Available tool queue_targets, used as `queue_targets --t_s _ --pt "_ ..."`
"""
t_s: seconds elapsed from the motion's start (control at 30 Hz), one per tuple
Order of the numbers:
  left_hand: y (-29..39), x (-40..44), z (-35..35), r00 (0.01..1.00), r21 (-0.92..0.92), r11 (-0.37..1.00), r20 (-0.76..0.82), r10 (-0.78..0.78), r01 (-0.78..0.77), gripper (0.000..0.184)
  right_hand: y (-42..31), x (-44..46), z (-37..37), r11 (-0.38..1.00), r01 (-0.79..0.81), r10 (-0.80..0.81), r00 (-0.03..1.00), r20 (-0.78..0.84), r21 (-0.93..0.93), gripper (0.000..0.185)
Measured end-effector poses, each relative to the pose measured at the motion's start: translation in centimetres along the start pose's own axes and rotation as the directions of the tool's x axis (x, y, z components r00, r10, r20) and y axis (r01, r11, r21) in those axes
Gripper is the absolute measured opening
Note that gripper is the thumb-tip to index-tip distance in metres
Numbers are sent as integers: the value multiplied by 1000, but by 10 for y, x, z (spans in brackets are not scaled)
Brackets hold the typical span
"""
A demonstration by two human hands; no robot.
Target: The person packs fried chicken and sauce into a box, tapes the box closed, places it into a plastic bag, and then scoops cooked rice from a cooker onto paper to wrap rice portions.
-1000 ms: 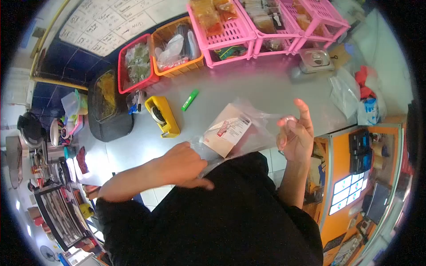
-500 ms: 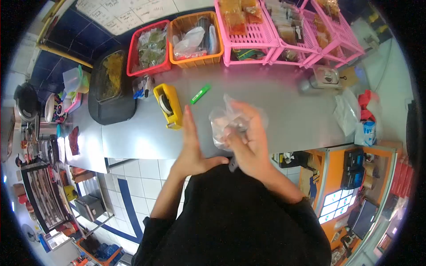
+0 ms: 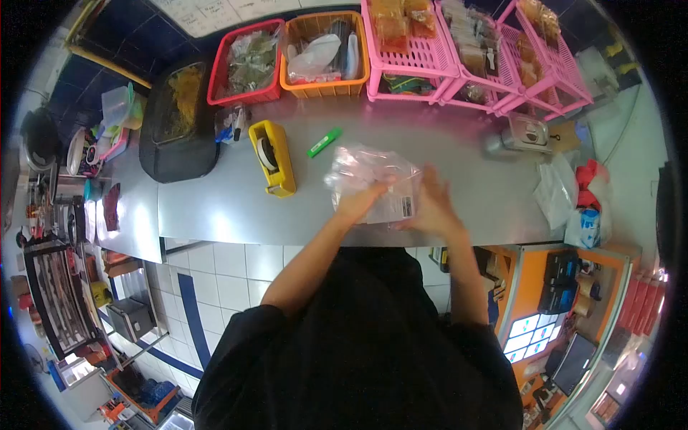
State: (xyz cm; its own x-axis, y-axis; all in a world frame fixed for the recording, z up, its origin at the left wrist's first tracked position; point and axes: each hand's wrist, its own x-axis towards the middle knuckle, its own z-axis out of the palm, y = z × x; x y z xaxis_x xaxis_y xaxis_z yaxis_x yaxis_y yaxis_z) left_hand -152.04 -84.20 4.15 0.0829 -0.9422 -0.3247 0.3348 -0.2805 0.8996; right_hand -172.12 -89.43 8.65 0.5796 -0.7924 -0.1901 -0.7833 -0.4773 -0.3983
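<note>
Handling clear plastic package (image 3: 369, 163) with both hands, over steel counter (image 3: 222, 204) near its front edge, about mid-frame; can't tell if it rests on the metal or is lifted. Left hand (image 3: 364, 202) lies over the package's near left part, fingers pointing right; can't tell whether it pinches the plastic. Right hand (image 3: 438, 208) at the package's right edge, blurred, thumb and fingers spread apart.

Writing: pale label (image 3: 396, 208) shows through the plastic between the hands, dark printed block at its right end, text too small to read. Green marker (image 3: 325, 142) just beyond the package has a white printed strip, not legible. Whiteboard (image 3: 215, 13) at top: handwriting in ruled boxes, cut off by frame, words not readable. Blue-and-white packet (image 3: 589, 219) at right has a printed design, no readable brand. Screen (image 3: 532, 337) lower right: grid of bright tiles, lettering unclear.

Yellow tape dispenser (image 3: 282, 168) stands left of the marker. Red basket (image 3: 247, 97), orange basket (image 3: 326, 89) and pink racks (image 3: 423, 63) line the back, holding bagged goods, labels unreadable.
</note>
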Motion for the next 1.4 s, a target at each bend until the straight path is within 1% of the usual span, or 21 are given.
queue_targets --t_s 0.13,0.27,0.37,0.43,0.53,0.57,0.6,0.67,0.73,0.8,0.87,0.97,1.0,1.03,1.1,1.2,1.23,1.3,1.33,1.37,1.4 --pt "-12 -10 37 904 548 811 -214 371 -204 47 -38 4 89 976 206 -201 977 76 -67 117" --pt "-26 -45 46 879 555 773 -147 454 -307 44 -51 2 113 981 165 -163 986 31 -104 108" --pt "-41 -67 36 919 255 909 -133 372 -331 42 -48 4 118 990 112 -115 993 -20 -89 102" --pt "-51 -63 33 955 -218 933 -147 259 -286 41 -46 7 117 996 70 -74 995 -60 -53 98" --pt "-24 -58 36 994 -795 600 -111 3 -91 33 -41 11 117 999 -5 12 991 -132 54 91" --pt "-14 -60 35 966 -348 910 -204 162 -226 41 -39 11 117 994 -32 49 986 -158 107 89" --pt "-10 -63 37 921 201 931 -188 342 -305 50 -36 13 116 982 -70 102 978 -180 175 88" --pt "-5 -74 48 872 648 680 -51 486 -341 58 -38 14 115 936 -134 213 952 -219 326 84" --pt "9 -92 51 847 821 353 263 463 -448 57 -38 23 113 833 -202 348 915 -205 515 80" --pt "47 -122 20 808 368 803 547 220 -468 58 -37 33 112 681 -254 458 879 -128 687 77" --pt "67 -127 -26 590 445 880 761 -271 -169 70 -30 38 108 481 -265 495 869 -9 836 70" --pt "45 -129 -79 623 651 752 549 -557 99 82 -62 32 58 17 18 679 734 -24 1000 57" --pt "39 -136 -85 901 716 694 345 -264 -71 96 -56 21 55 57 70 655 750 -90 996 63" --pt "38 -141 -94 985 814 555 120 126 -171 109 -50 13 54 85 122 619 771 -148 989 69" --pt "57 -131 -93 879 764 483 228 418 -428 120 -104 6 3 -254 173 157 978 -136 952 74" --pt "88 -118 -92 798 747 309 474 373 -588 125 -158 5 -18 -300 155 75 988 -139 941 79" --pt "84 -115 -90 755 570 503 406 514 -649 115 -171 9 -27 -304 156 52 988 -147 940 81" --pt "69 -106 -94 709 327 630 297 639 -704 109 -187 16 -45 126 181 -57 983 -175 975 85" --pt "58 -100 -99 893 -301 949 394 217 -97 100 -188 20 -56 370 146 -57 989 -135 917 89" --pt "47 -95 -103 702 -589 480 707 -83 650 93 -184 24 -61 379 149 -60 989 -136 913 89" --pt "47 -97 -115 701 -590 483 710 -71 647 93 -175 28 -68 662 102 -133 991 -17 743 87"
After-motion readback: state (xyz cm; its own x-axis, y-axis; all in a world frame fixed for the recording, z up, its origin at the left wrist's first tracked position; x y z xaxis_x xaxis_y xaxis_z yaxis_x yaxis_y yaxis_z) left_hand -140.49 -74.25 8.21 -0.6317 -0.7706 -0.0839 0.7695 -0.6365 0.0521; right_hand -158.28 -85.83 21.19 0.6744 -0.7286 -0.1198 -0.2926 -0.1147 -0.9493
